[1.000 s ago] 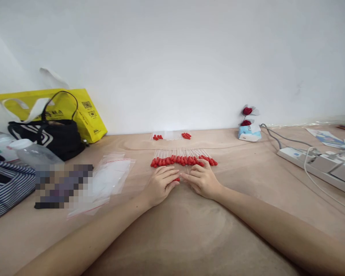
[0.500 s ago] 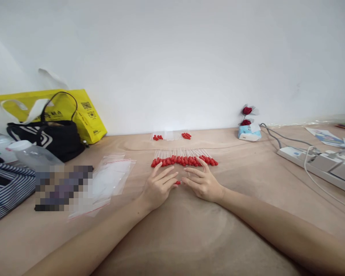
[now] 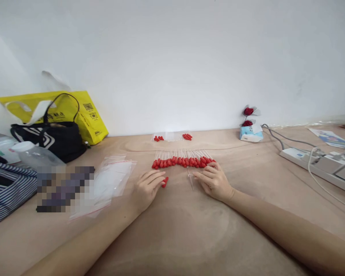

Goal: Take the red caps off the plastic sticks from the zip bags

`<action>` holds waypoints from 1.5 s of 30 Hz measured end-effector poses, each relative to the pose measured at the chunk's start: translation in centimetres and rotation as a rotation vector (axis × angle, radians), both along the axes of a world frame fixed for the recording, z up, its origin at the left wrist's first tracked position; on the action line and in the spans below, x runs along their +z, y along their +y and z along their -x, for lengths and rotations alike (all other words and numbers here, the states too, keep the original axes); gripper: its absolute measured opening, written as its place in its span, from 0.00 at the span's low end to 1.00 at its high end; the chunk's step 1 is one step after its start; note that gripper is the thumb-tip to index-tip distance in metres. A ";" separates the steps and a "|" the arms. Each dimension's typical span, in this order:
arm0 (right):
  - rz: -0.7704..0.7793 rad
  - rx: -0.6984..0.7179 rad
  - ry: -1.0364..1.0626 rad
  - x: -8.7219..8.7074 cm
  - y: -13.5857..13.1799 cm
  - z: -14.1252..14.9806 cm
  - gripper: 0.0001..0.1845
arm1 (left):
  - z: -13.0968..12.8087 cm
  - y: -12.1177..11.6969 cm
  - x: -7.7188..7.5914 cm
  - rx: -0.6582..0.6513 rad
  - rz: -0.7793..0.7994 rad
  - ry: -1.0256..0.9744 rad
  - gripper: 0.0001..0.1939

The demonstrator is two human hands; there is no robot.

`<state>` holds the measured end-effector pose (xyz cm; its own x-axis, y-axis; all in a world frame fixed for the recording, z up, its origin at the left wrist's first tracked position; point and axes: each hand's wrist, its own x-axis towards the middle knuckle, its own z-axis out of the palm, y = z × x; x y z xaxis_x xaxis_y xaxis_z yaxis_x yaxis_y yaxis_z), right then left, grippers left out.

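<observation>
My left hand (image 3: 150,187) is closed in a pinch on a small red rubbery-looking piece (image 3: 165,182), which sticks out past the thumb and fingertips. To its right, my right hand (image 3: 214,180) pinches a thin clear stick (image 3: 190,180) that points down and toward me. Just beyond both hands lies a row of clear sticks with red tips (image 3: 178,161), the red ends toward me and the clear ends toward the wall. The right fingers lie close by the right end of this row, and I cannot tell whether they touch it.
Clear zip bags (image 3: 112,180) lie to the left, near a striped bag (image 3: 11,188), a black bag (image 3: 60,142) and a yellow bag (image 3: 94,126). By the wall is a clear bag with red pieces (image 3: 169,136). A tissue pack (image 3: 251,133) and power strip (image 3: 299,155) stand right.
My hands have moved apart from where they nearly met. The red piece went left with my left hand; a clear stick now shows in my right hand.
</observation>
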<state>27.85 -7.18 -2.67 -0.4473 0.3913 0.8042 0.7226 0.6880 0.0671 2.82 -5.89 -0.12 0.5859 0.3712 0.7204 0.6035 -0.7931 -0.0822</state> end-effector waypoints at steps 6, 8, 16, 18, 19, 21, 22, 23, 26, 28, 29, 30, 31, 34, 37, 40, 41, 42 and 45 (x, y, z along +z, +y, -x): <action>0.326 -0.133 0.054 -1.1 0.3 -0.1 0.16 | 0.6 0.4 -0.4 0.209 0.342 -0.193 0.10; 0.391 -0.147 0.066 -1.3 0.4 0.0 0.16 | 0.7 0.8 -0.8 0.271 0.489 -0.203 0.11; 0.429 -0.057 0.203 -1.3 0.9 0.8 0.10 | 0.7 1.3 -1.0 0.318 0.805 -0.399 0.17; 0.444 -0.034 0.236 -1.1 0.8 1.1 0.08 | 0.6 1.6 -0.5 0.351 0.775 -0.408 0.16; 0.451 -0.027 0.253 -1.1 0.7 1.2 0.06 | 0.6 1.9 -0.1 0.379 0.737 -0.395 0.15; 0.476 -0.011 0.282 -0.9 0.5 1.5 0.05 | 0.7 2.6 0.4 0.428 0.636 -0.329 0.14; 0.491 -0.002 0.293 -0.7 0.4 1.5 0.05 | 0.7 3.1 0.7 0.439 0.592 -0.293 0.14; 0.505 0.008 0.303 -0.6 0.3 1.6 0.06 | 0.8 3.6 0.8 0.442 0.566 -0.260 0.15; 0.527 0.025 0.322 -0.4 0.1 1.6 0.08 | 0.8 4.9 1.0 0.442 0.597 -0.231 0.16; 0.528 0.028 0.325 -0.3 0.1 1.6 0.08 | 0.7 5.4 1.0 0.438 0.661 -0.258 0.14; 0.526 0.032 0.325 -0.2 0.2 1.5 0.08 | 0.7 5.5 1.0 0.430 0.689 -0.276 0.13; 0.522 0.036 0.325 -0.2 0.2 1.5 0.08 | 0.6 5.6 1.0 0.426 0.709 -0.297 0.11; 0.512 0.040 0.326 -0.2 0.2 1.5 0.08 | 0.6 5.7 1.0 0.428 0.719 -0.320 0.10; 0.477 0.044 0.327 -0.3 0.4 1.4 0.08 | 0.5 5.8 0.9 0.470 0.707 -0.379 0.08; 0.472 0.041 0.325 -0.3 0.4 1.3 0.07 | 0.8 5.9 0.8 0.527 0.680 -0.419 0.09; 0.456 0.046 0.319 -0.4 0.4 1.3 0.07 | 1.2 6.0 0.7 0.587 0.657 -0.499 0.09; 0.445 0.050 0.318 -0.3 0.4 1.3 0.07 | 1.3 6.0 0.7 0.598 0.659 -0.527 0.09; 0.434 0.053 0.316 -0.3 0.5 1.3 0.07 | 1.5 6.0 0.6 0.604 0.665 -0.550 0.08; 0.407 0.056 0.315 -0.2 0.4 1.3 0.07 | 1.8 6.1 0.5 0.620 0.672 -0.587 0.08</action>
